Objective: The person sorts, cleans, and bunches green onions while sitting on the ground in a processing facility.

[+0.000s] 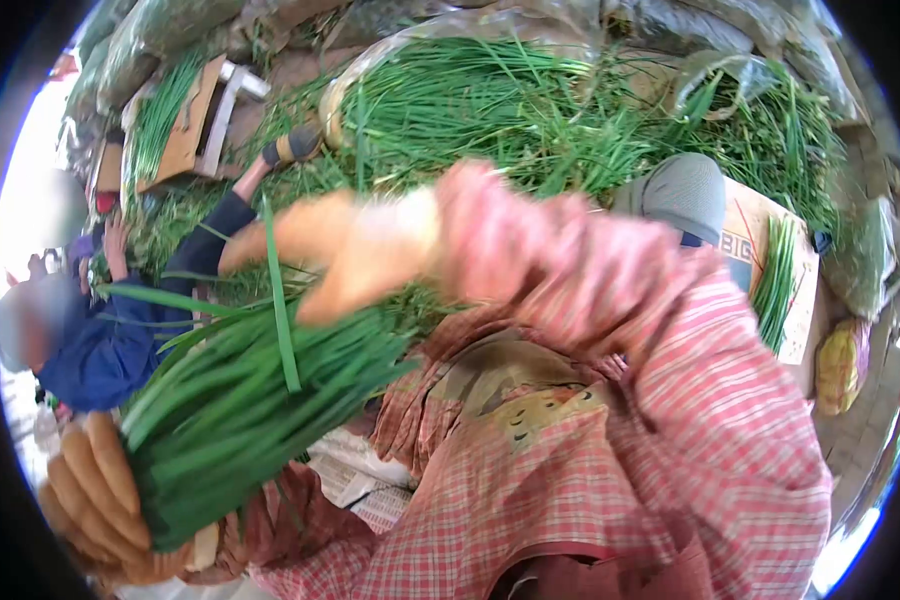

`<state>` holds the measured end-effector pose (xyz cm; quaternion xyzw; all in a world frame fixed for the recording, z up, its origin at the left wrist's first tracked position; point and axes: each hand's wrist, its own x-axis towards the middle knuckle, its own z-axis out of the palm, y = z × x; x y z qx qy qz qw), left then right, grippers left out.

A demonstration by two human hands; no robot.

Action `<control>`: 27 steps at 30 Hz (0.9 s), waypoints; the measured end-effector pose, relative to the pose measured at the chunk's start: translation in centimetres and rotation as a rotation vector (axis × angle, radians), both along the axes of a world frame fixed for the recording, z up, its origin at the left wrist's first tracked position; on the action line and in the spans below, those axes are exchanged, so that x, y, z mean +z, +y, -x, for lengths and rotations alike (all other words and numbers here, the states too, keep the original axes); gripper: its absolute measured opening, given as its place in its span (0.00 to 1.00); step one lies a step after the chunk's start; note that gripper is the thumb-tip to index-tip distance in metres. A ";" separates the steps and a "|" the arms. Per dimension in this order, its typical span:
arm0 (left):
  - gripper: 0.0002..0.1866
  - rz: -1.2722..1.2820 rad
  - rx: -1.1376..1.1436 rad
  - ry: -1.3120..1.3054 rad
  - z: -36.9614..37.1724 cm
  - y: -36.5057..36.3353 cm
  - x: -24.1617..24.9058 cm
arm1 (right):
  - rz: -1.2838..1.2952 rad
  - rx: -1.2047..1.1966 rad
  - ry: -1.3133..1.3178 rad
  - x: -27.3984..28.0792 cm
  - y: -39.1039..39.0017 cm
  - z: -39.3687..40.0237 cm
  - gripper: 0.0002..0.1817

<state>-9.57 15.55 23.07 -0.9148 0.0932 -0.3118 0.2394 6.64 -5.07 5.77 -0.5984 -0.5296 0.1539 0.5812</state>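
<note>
My left hand is at the lower left, its fingers wrapped round the base of a thick bunch of chives. The long, flat green leaves fan up and to the right from this grip. Above the bunch my right hand is smeared by motion, its thumb apart from the outstretched fingers. One single leaf stands out sharply across the bunch and passes in front of the right fingertips. The checked sleeve of my right arm crosses the middle of the view.
A large heap of chives lies ahead on a plastic sheet. Another person in a blue top sits at the left. On the right, a tied bunch rests on a printed board. Loose greens cover the ground, with stuffed sacks behind.
</note>
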 end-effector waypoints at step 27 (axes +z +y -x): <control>0.11 1.674 -0.836 -0.446 -3.8 1.8 0.6 | 0.930 -0.781 0.356 -25.0 -7.2 -1.9 0.16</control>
